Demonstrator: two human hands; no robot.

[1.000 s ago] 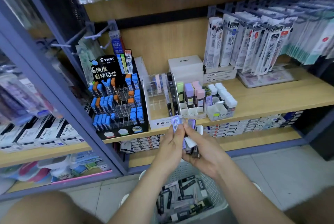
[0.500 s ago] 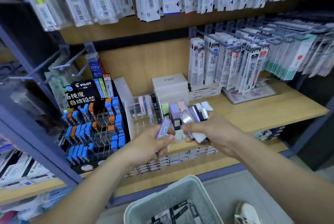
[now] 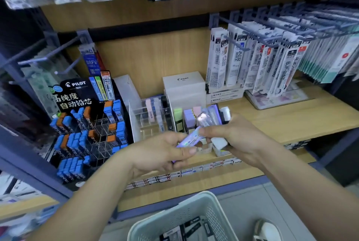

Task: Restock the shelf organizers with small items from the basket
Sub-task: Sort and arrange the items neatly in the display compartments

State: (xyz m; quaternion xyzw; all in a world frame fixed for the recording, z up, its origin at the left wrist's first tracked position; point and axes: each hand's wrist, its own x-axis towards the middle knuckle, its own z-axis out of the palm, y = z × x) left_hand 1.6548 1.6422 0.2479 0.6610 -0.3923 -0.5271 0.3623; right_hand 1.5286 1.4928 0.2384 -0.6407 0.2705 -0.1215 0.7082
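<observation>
at the centre of the frame a slim purple case (image 3: 189,139) is pinched between the thumb and curled fingers of the left hand (image 3: 159,152). its upper end is met by the thumb of the right hand (image 3: 240,135), just right of centre; whether that end is gripped or only touched cannot be told. a bundle of cases (image 3: 212,117), purple, clear, white and black, is grasped in the right hand's curled fingers, and a white end is seen sticking out below the thumb. both hands are held in front of the edge of the wooden shelf (image 3: 291,118).

the pale basket (image 3: 196,206) is found at the bottom centre, below the hands, with dark and white packets (image 3: 186,229) lying inside it. a shoe (image 3: 270,229) is seen at the lower right.

just behind the left hand a clear organizer (image 3: 143,124) is set on the shelf; a few cases are stood in its rear right compartments. green, purple and pink pastel cases (image 3: 186,117) are stood upright just to its right, partly hidden by the right hand. at the left a black pilot display (image 3: 77,93) is filled in tiers with blue and orange cases. a white box (image 3: 184,85) is placed behind the organizer, and hanging packs (image 3: 252,62) are hung on hooks at the upper right.
</observation>
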